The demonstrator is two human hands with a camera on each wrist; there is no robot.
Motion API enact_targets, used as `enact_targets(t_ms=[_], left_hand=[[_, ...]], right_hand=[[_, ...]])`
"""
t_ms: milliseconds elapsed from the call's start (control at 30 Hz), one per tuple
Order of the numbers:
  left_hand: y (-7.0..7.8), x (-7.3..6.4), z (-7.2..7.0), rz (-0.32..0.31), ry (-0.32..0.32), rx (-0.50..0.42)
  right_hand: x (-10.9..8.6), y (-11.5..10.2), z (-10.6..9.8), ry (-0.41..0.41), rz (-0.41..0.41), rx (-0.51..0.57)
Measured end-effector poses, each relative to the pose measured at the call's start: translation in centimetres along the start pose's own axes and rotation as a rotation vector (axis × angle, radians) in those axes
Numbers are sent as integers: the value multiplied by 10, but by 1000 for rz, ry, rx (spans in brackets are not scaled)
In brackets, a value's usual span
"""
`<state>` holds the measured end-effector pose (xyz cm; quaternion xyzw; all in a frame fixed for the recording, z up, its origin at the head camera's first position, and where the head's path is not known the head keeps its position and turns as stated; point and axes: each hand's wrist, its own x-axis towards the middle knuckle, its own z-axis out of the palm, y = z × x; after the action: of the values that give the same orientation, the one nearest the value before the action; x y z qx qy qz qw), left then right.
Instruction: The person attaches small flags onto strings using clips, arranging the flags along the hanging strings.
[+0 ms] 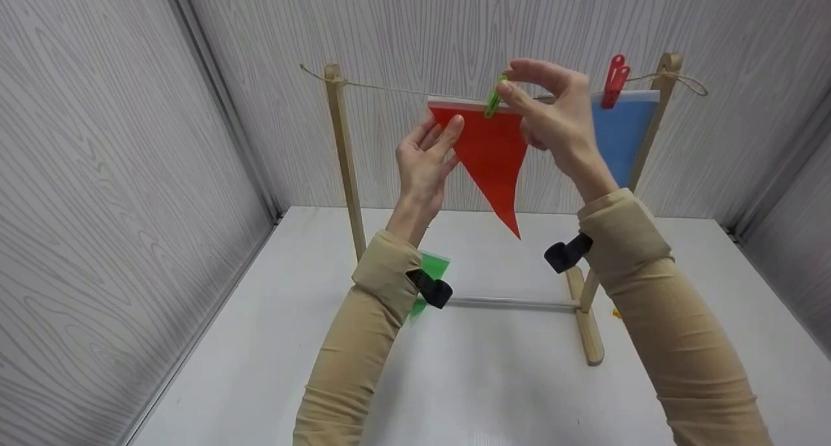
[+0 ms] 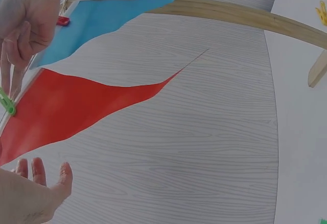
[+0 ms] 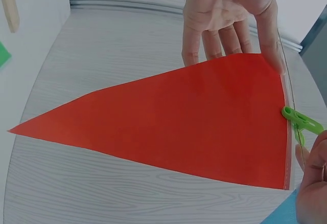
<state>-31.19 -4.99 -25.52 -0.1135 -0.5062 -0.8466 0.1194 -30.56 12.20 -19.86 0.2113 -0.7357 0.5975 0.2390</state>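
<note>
A red triangular pennant hangs point down at the string, its pale top hem along it. My left hand pinches its upper left corner, thumb in front and fingers behind. Near the middle of the hem sits a green clothespin, pinched at its upper end between the thumb and forefinger of my right hand. The right wrist view shows the green clothespin with its nose over the hem and string. Right of it, a blue pennant hangs under a red clothespin.
Wooden posts carry the string at both ends, joined low down by a pale rod. A green pennant lies on the white table, partly behind my left forearm. A yellow clothespin lies near the right foot.
</note>
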Motion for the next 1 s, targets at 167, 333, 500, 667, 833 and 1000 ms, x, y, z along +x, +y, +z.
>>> enact_targets(t_ms=[167,333,500,667,833,1000], left_hand=[[-5,-4,-7,-4,3,26],[-13,-10,-16,15,-16,48],[-24,-17,-28,38,-41,79],[-36,-24,-40,57,-45,102],[-48,-31,-53,46,-29,144],[-63,-39,-69,10,-6,194]], right_hand=[[-6,1,1,-1,-68,66],[-12,5,4,31,-122,141],[-23,11,7,69,-164,213],[-36,22,6,76,-208,275],[-51,33,4,70,-229,324],[-72,47,1,62,-221,407]])
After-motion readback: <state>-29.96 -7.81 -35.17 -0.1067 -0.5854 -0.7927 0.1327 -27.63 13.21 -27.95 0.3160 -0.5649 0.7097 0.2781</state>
